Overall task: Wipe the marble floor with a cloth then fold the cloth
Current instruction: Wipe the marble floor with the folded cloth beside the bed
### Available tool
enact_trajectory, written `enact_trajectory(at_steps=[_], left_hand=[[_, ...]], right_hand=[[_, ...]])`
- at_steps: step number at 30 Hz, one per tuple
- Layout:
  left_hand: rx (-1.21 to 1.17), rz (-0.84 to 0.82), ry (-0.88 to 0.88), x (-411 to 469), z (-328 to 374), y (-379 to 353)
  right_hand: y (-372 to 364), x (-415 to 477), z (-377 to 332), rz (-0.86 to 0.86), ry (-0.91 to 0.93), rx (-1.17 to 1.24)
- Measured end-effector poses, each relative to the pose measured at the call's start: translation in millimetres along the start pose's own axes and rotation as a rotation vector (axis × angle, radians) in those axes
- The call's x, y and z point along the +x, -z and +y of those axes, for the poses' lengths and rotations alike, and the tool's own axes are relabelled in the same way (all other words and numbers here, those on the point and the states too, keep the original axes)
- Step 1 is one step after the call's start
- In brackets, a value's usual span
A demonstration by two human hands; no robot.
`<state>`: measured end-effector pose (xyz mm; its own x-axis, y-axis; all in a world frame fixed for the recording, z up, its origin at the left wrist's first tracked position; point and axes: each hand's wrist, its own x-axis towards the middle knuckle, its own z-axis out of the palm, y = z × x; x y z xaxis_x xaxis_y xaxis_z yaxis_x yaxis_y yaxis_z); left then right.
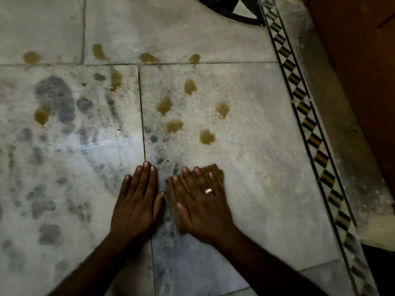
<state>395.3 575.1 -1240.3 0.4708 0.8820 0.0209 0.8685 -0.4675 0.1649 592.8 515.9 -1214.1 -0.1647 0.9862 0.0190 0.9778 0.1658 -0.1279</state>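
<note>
Right hand (203, 201), fingers straight and spread, presses flat on the small brown folded cloth (215, 170), which sits low and centre on the pale grey marble floor (256, 167) and shows only past the fingertips and beside the thumb. Nothing curls round it, so I judge that friction alone carries it. If the palm pushes forward faster than the fabric follows, the hand could ride off the front edge and drag bare skin through the wet. The left hand (136, 201) lies just beside it, open and flat on the stone, thumb nearly touching the cloth. It looks like a brace, and on the damp-looking dark grey blotches (55, 97) nearby it might slide. The amber-brown puddles (207, 136) lie ahead of the cloth, the nearest close and the farthest well apart along the upper joint. My main worry is smearing. A cloth this small may spread the liquid into streaks rather than lift it, and I cannot tell how soaked it already is. A stroke to the left could also push liquid into the dark grout line (142, 107), where it would be harder to get out. The far spots need a long reach, and they are the likeliest to be missed.
</note>
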Motion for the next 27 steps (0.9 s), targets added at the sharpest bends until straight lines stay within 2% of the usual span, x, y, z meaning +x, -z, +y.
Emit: enact_trajectory(at_steps=[5, 10, 16, 20, 24, 27], left_hand=[[0.013, 0.017, -0.01, 17.3, -1.7, 0.0], [0.029, -0.066, 0.012, 41.1, -8.3, 2.1], [0.045, -0.096, 0.083, 64.0, -25.6, 7.0], [0.022, -0.073, 0.106, 65.6, -25.2, 7.9], [0.004, -0.058, 0.147, 61.7, -24.0, 6.2], [-0.01, -0.041, 0.231, 55.5, -26.2, 6.7]], right_hand=[[-4.8, 78.3, 22.3, 0.062, -0.001, 0.019], [-4.2, 105.6, 66.6, 0.091, -0.136, -0.029], [-2.7, 59.4, 130.9, 0.111, -0.433, -0.167], [-3.3, 2.0, 104.7, 0.079, -0.548, -0.194], [-3.0, -19.6, 39.6, 0.021, -0.36, -0.158], [-0.5, 6.1, 5.2, 0.003, -0.176, -0.063]])
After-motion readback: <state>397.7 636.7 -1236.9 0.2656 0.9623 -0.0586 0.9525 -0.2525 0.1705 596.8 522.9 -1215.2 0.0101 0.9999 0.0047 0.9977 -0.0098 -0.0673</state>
